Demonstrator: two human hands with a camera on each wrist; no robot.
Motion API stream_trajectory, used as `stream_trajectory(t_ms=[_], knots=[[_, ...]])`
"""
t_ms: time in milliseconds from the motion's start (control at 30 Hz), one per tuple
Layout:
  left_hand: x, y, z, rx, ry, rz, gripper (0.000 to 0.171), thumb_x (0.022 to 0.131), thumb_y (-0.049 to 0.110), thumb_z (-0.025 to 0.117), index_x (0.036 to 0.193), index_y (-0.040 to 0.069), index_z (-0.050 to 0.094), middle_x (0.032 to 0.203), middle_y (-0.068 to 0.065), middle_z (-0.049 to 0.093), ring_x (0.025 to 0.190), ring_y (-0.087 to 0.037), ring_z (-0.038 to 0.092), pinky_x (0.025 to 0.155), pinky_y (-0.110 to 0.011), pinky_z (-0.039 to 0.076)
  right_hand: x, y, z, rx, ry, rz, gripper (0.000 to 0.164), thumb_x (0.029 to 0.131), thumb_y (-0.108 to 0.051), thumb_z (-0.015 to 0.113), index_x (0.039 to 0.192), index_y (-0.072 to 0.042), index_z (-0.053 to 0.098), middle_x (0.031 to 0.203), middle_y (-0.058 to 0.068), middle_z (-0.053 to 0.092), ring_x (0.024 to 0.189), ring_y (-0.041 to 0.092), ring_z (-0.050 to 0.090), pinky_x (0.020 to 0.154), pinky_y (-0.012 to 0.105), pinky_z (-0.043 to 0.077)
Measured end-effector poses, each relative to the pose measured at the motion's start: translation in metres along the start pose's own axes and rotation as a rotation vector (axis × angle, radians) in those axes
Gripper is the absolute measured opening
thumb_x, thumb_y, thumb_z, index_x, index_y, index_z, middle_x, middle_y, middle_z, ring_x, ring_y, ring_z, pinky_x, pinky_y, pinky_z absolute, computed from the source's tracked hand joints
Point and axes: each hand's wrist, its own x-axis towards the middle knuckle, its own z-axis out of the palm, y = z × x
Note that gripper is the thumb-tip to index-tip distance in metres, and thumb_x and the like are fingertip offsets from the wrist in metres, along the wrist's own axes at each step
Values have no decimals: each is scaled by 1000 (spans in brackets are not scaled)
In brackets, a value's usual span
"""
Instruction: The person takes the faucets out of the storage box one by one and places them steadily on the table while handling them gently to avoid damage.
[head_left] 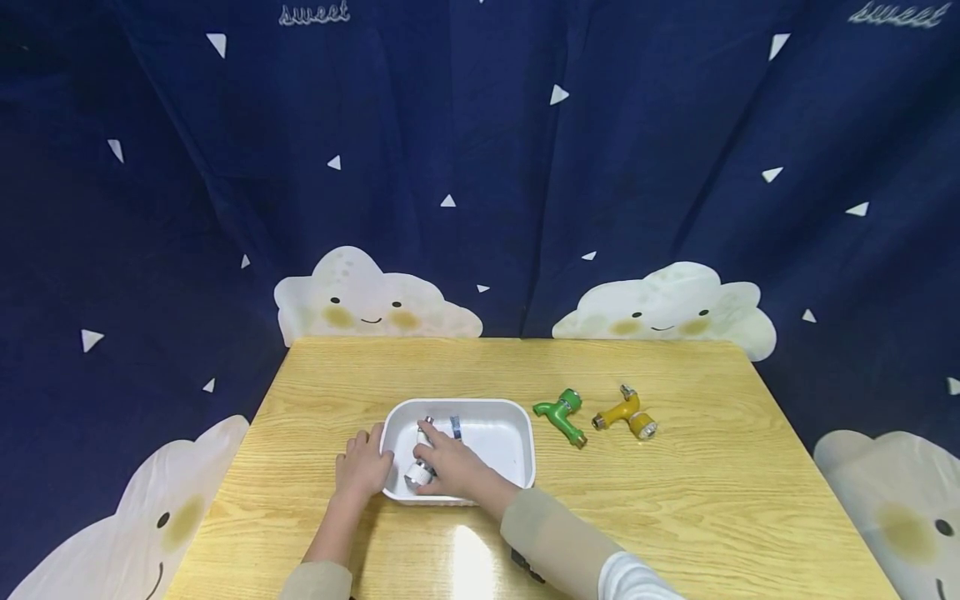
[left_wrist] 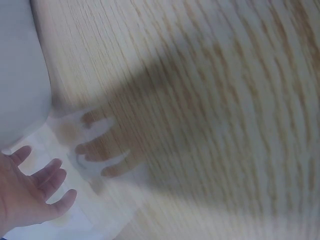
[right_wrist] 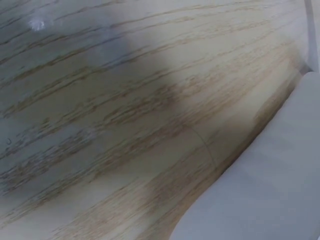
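A white plastic basin (head_left: 495,483) sits on the wooden table. Inside its left half lies a white tap (head_left: 420,475) with shiny metal ends. My right hand (head_left: 453,467) reaches over the near rim and holds this tap, fingers across its body and thumb by its knob, hiding part of it. At the basin's left rim is my left hand (head_left: 363,467), its thumb against the edge and its fingers outside. In the left wrist view, the fingers of that left hand (left_wrist: 30,192) are spread and loosely bent beside the basin wall (left_wrist: 22,75). The right wrist view shows no hand.
Right of the basin lie a green tap (head_left: 561,417) and a yellow tap (head_left: 626,414). A small blue patterned strip (head_left: 455,427) shows inside the basin. Behind the wooden table (head_left: 675,517) hangs a dark blue curtain (head_left: 495,125) with cloud prints.
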Motion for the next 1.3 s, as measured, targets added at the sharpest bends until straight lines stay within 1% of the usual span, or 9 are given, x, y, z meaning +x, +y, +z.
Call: stream_trajectory(t_ms=[100, 167, 367, 567, 933, 1167, 1300], knots=[[0, 0, 0, -5, 1, -1, 53, 83, 24, 44, 134, 8, 39, 113, -21, 49, 103, -37, 44, 80, -56, 38, 0, 0, -1, 34, 7, 2, 50, 70, -49, 72, 108, -19, 57, 142, 17, 32, 100, 22, 59, 84, 28, 48], [0, 0, -1, -6, 3, -2, 53, 83, 24, 44, 134, 9, 39, 113, -21, 49, 103, -37, 44, 80, -56, 38, 0, 0, -2, 55, 12, 0, 49, 69, -47, 73, 106, -18, 58, 142, 18, 32, 96, 21, 60, 83, 27, 48], [1, 0, 0, -6, 6, -6, 53, 83, 24, 45, 133, 9, 40, 112, -20, 49, 102, -36, 44, 80, -55, 38, 0, 0, -6, 87, 17, -9, 49, 69, -44, 74, 106, -16, 60, 141, 19, 32, 93, 20, 61, 84, 26, 48], [1, 0, 0, -3, 4, -5, 52, 84, 24, 44, 133, 8, 40, 113, -21, 49, 103, -37, 44, 80, -56, 38, 0, 1, -5, 82, 10, -8, 47, 69, -46, 74, 103, -16, 62, 139, 19, 34, 98, 20, 59, 87, 24, 46], [1, -1, 2, 1, 5, -4, 53, 83, 24, 44, 134, 8, 40, 113, -21, 49, 103, -37, 45, 80, -56, 38, -1, 1, -7, 117, -3, 3, 45, 68, -43, 75, 102, -15, 65, 138, 22, 35, 108, 25, 55, 93, 26, 42], [0, -1, 1, 0, 14, 0, 53, 83, 24, 44, 133, 8, 40, 113, -21, 49, 103, -37, 45, 79, -56, 38, -2, 2, -5, 141, 40, 4, 46, 66, -43, 76, 100, -15, 66, 136, 22, 36, 119, 30, 47, 98, 29, 39], [0, -1, 1, 0, 13, 1, 53, 83, 23, 44, 134, 8, 39, 112, -21, 48, 103, -38, 45, 79, -56, 38, -3, 3, -8, 160, 59, 0, 46, 65, -42, 76, 99, -14, 66, 135, 22, 37, 118, 31, 48, 99, 29, 38]])
